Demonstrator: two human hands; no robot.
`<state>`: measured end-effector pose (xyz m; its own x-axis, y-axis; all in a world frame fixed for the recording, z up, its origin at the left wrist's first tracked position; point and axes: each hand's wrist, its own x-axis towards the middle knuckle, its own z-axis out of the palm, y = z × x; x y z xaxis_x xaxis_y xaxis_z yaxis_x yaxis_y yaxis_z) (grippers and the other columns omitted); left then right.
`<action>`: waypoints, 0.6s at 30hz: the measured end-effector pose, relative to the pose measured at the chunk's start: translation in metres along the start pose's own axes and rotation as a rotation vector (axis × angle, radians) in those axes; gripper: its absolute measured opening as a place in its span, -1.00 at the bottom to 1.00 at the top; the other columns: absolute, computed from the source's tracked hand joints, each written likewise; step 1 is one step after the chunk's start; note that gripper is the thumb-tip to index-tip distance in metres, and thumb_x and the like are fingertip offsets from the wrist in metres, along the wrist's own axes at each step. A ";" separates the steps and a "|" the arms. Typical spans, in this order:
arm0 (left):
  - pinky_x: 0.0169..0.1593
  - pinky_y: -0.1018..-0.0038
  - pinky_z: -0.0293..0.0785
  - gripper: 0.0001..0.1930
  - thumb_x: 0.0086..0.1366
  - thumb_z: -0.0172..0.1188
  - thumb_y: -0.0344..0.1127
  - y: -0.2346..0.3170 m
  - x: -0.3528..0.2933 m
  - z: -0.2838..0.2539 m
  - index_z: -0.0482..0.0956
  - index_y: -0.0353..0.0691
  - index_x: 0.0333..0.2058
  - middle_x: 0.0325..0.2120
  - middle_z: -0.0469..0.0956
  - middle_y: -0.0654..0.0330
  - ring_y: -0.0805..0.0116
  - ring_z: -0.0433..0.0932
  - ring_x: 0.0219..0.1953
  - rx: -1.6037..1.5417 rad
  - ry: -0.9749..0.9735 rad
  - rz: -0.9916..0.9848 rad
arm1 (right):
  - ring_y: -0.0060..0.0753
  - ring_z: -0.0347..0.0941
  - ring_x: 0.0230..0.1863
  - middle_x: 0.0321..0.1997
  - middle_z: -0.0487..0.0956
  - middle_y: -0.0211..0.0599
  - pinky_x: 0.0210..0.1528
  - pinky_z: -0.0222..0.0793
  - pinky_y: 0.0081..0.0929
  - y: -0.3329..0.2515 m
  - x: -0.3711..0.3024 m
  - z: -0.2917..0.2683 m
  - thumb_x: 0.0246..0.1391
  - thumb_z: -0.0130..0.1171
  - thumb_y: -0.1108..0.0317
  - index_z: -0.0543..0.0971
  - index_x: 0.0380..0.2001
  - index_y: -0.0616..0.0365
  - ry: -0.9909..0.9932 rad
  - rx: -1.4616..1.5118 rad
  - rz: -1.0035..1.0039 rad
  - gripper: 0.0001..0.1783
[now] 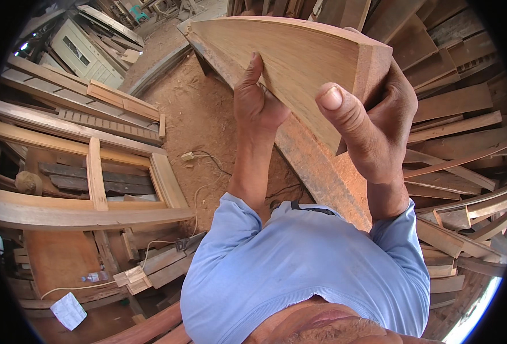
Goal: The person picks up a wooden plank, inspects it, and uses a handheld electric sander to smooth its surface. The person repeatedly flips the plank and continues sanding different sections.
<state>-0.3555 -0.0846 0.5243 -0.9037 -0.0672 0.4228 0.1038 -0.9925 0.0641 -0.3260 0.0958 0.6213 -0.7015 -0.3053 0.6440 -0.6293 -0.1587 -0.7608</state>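
A thick wooden board [305, 57] is raised in front of my chest, its pale grained face toward me and its sawn end at the right. My left hand [259, 103] supports its lower edge, thumb up against the face and the fingers hidden beneath. Around the right end my right hand [382, 123] is closed, its thumb sticking out on the near side and most fingers out of sight behind the wood. Below the board runs a long, dusty wooden bench [322, 166] sprinkled with sawdust.
Stacked planks and offcuts [454, 109] crowd the right side. At the left lies a wooden frame [95, 172], near a pale door panel [87, 54]. A power cord [196, 200] with a socket block [188, 156] trails over the dirt floor. A plastic bottle [95, 276] lies lower left.
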 end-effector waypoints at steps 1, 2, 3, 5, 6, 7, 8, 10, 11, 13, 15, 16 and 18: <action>0.24 0.11 0.49 -0.52 0.57 -0.15 -0.15 -0.001 0.000 0.001 0.30 -0.41 0.25 0.14 0.47 -0.08 0.07 0.54 0.14 0.038 0.021 0.026 | -0.20 0.55 0.01 -0.07 0.57 0.03 0.09 0.46 -0.29 0.000 0.001 -0.001 -0.09 0.48 -0.13 0.47 0.09 0.49 -0.010 0.006 0.000 -0.07; 0.21 0.13 0.51 -0.51 0.57 -0.15 -0.14 -0.002 -0.002 0.004 0.31 -0.41 0.25 0.13 0.48 -0.08 0.08 0.55 0.12 0.075 0.042 0.052 | -0.19 0.54 0.02 -0.05 0.57 0.04 0.09 0.45 -0.28 0.001 0.001 -0.002 -0.10 0.48 -0.12 0.46 0.10 0.50 -0.017 0.023 0.000 -0.06; 0.24 0.11 0.47 -0.52 0.56 -0.12 -0.14 -0.003 -0.001 0.002 0.32 -0.39 0.24 0.13 0.48 -0.06 0.08 0.53 0.14 0.092 0.077 0.048 | -0.19 0.54 0.02 -0.04 0.56 0.05 0.10 0.45 -0.28 0.002 0.001 -0.002 -0.10 0.49 -0.11 0.44 0.11 0.51 -0.015 0.045 0.001 -0.05; 0.33 0.04 0.33 -0.55 0.52 -0.04 -0.15 0.000 -0.003 -0.005 0.35 -0.30 0.24 0.17 0.47 -0.01 0.07 0.43 0.24 0.108 0.165 0.022 | -0.18 0.53 0.04 -0.01 0.56 0.06 0.12 0.44 -0.29 0.005 -0.001 0.000 -0.11 0.51 -0.08 0.41 0.14 0.53 -0.010 0.101 0.009 -0.03; 0.40 -0.02 0.22 -0.56 0.49 0.02 -0.17 0.003 -0.004 -0.005 0.36 -0.24 0.23 0.20 0.46 0.02 0.06 0.36 0.31 0.122 0.216 0.006 | -0.16 0.52 0.06 0.01 0.55 0.08 0.14 0.43 -0.28 0.008 -0.003 0.002 -0.12 0.53 -0.07 0.38 0.16 0.55 -0.020 0.121 -0.003 0.00; 0.41 -0.06 0.19 -0.54 0.49 0.03 -0.16 0.001 -0.004 -0.002 0.35 -0.27 0.24 0.22 0.44 -0.02 0.01 0.36 0.31 0.102 0.253 0.022 | -0.14 0.52 0.08 0.03 0.54 0.11 0.16 0.42 -0.27 0.010 -0.005 0.004 -0.14 0.54 -0.05 0.34 0.17 0.58 -0.030 0.139 -0.016 0.04; 0.42 -0.07 0.18 -0.53 0.48 0.04 -0.16 0.003 -0.007 -0.003 0.34 -0.28 0.25 0.22 0.43 -0.04 0.00 0.35 0.31 0.021 0.246 0.009 | -0.12 0.51 0.10 0.05 0.53 0.13 0.18 0.41 -0.27 0.011 -0.006 0.007 -0.15 0.56 -0.04 0.31 0.19 0.61 -0.040 0.155 -0.029 0.07; 0.42 -0.08 0.16 -0.49 0.46 0.05 -0.16 0.011 -0.014 -0.004 0.32 -0.30 0.27 0.24 0.41 -0.08 -0.03 0.34 0.32 -0.136 0.239 -0.015 | -0.06 0.50 0.14 0.10 0.51 0.19 0.21 0.39 -0.24 0.012 -0.008 0.003 -0.16 0.58 -0.04 0.25 0.21 0.65 -0.100 0.008 -0.092 0.13; 0.42 -0.08 0.16 -0.49 0.46 0.06 -0.16 0.012 -0.018 -0.004 0.32 -0.30 0.27 0.24 0.41 -0.08 -0.03 0.34 0.32 -0.180 0.233 -0.024 | -0.02 0.49 0.16 0.12 0.49 0.24 0.24 0.37 -0.22 0.008 -0.008 0.000 -0.16 0.59 -0.04 0.22 0.22 0.68 -0.138 -0.087 -0.113 0.17; 0.42 -0.08 0.16 -0.49 0.46 0.06 -0.16 0.009 -0.026 -0.008 0.32 -0.30 0.27 0.24 0.41 -0.08 -0.03 0.34 0.32 -0.215 0.248 -0.038 | 0.02 0.49 0.17 0.14 0.47 0.29 0.24 0.36 -0.20 0.014 -0.009 0.004 -0.16 0.59 -0.05 0.22 0.22 0.68 -0.133 -0.072 -0.196 0.17; 0.42 -0.08 0.17 -0.49 0.46 0.06 -0.16 0.011 -0.034 -0.007 0.32 -0.30 0.27 0.24 0.40 -0.08 -0.02 0.34 0.32 -0.209 0.248 -0.026 | 0.16 0.47 0.18 0.14 0.45 0.38 0.23 0.38 -0.14 0.020 -0.010 0.009 -0.15 0.57 -0.08 0.17 0.23 0.71 -0.145 -0.083 -0.277 0.21; 0.42 -0.08 0.17 -0.49 0.46 0.06 -0.16 0.012 -0.038 -0.005 0.32 -0.31 0.27 0.24 0.40 -0.08 -0.02 0.34 0.32 -0.197 0.248 -0.017 | 0.22 0.46 0.19 0.14 0.43 0.43 0.22 0.38 -0.11 0.022 -0.011 0.013 -0.14 0.56 -0.10 0.15 0.24 0.72 -0.153 -0.079 -0.318 0.23; 0.42 -0.08 0.17 -0.49 0.46 0.06 -0.16 0.014 -0.044 -0.006 0.32 -0.31 0.27 0.24 0.40 -0.08 -0.02 0.34 0.32 -0.181 0.253 -0.008 | 0.37 0.42 0.18 0.12 0.41 0.50 0.22 0.38 -0.06 0.021 -0.011 0.019 -0.10 0.52 -0.08 0.10 0.25 0.73 -0.157 0.009 -0.345 0.23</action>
<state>-0.3170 -0.0959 0.5016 -0.9813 -0.0602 0.1827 0.0414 -0.9936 -0.1050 -0.3251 0.0776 0.5967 -0.3881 -0.3728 0.8429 -0.8163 -0.2855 -0.5021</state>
